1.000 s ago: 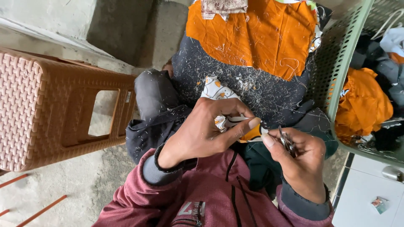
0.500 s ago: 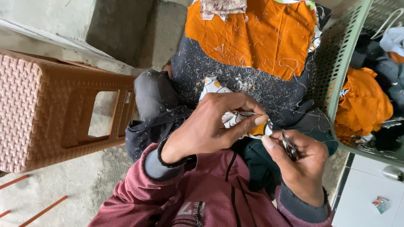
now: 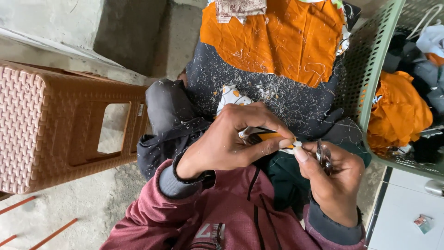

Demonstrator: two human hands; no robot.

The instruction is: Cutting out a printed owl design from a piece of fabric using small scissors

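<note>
The light is soft and even, like daylight on a cloudy day. Nothing shines or glares. Shadows are faint; a dim one lies under the brown plastic stool [image 3: 69, 125] and the grey wall at the top left corner looks darker. The left hand [image 3: 231, 143] and right hand [image 3: 333, 180] look sharp, and so do the tiny threads on the orange cloth [image 3: 277, 41]. The green basket [image 3: 370, 78] at the right edge bends a little, as wide cameras do.
</note>
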